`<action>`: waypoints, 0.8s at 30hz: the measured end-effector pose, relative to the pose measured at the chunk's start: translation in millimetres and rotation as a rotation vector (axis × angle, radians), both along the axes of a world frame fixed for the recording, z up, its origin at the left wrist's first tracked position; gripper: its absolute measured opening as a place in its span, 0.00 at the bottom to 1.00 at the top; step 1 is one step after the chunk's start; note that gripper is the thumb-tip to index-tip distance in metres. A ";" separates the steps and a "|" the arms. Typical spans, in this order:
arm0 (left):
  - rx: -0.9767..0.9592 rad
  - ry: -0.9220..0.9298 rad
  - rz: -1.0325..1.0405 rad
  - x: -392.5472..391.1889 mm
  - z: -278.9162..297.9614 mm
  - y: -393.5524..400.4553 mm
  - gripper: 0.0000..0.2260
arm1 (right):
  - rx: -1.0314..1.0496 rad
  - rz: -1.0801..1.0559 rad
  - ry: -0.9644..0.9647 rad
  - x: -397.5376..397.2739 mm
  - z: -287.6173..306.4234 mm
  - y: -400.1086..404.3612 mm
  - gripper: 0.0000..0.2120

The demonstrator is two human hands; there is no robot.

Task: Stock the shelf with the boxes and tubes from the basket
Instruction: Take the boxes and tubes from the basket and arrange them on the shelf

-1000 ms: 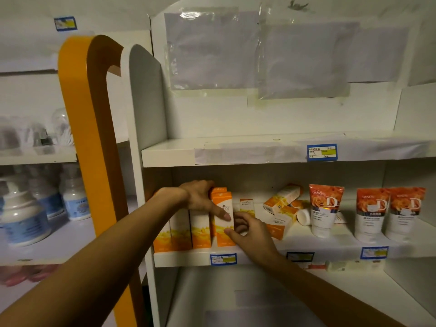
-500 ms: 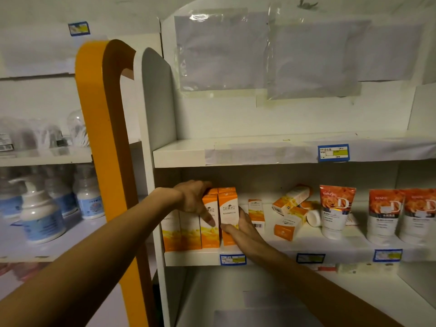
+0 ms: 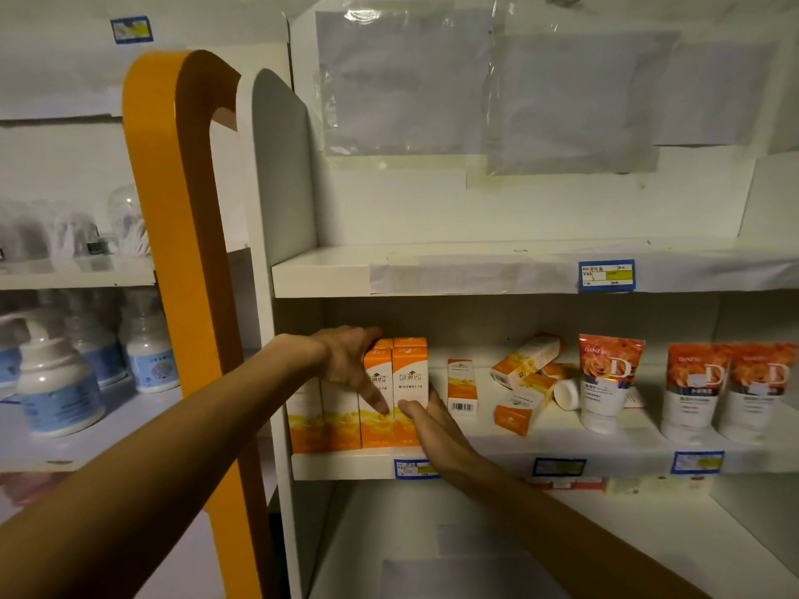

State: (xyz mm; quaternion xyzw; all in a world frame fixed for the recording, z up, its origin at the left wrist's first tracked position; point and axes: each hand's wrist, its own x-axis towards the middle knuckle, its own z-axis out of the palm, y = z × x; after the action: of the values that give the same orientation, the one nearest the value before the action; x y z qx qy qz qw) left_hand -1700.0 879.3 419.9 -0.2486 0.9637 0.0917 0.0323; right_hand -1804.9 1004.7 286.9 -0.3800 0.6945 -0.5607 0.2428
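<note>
A row of tall orange-and-white boxes (image 3: 341, 419) stands at the left end of the middle shelf (image 3: 627, 462). My left hand (image 3: 346, 365) lies over the top of the second box from the right (image 3: 375, 395), fingers down its front. My right hand (image 3: 432, 425) grips the rightmost box (image 3: 410, 373), thumb on the front, fingers along its right side. A smaller box (image 3: 461, 386) stands just right of it. Further right, several boxes (image 3: 525, 361) lie tumbled, and three orange tubes (image 3: 607, 378) stand upright. No basket is visible.
An orange and white side panel (image 3: 186, 252) bounds the shelf unit on the left. Beyond it, white pump bottles (image 3: 60, 382) stand on another shelf. The upper shelf (image 3: 328, 274) carries a blue price tag (image 3: 606, 275). A lower shelf (image 3: 432, 533) lies beneath my arms.
The rightmost box has been pushed left, flush against the row. My right hand slid from in front of it to its right side. My left hand stayed on the box tops.
</note>
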 end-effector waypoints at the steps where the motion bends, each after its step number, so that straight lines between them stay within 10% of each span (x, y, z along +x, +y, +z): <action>1: 0.016 -0.008 -0.005 -1.1 1.1 1.8 0.37 | 0.010 -0.002 -0.007 0.7 2.3 1.0 0.18; 11: -0.317 0.098 -0.060 -15.7 -12.7 34.2 0.50 | -0.029 -0.146 0.436 -44.5 38.1 39.3 0.26; 24: -0.229 0.127 -0.025 -19.4 -12.8 33.9 0.41 | 0.567 -0.266 0.839 -95.6 47.0 2.3 0.23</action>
State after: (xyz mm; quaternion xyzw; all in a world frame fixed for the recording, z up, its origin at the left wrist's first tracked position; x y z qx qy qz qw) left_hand -1719.4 913.2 407.1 -0.2324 0.9710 -0.0037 -0.0562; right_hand -1900.6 1007.0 333.9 -0.3997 0.8989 -0.1759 -0.0363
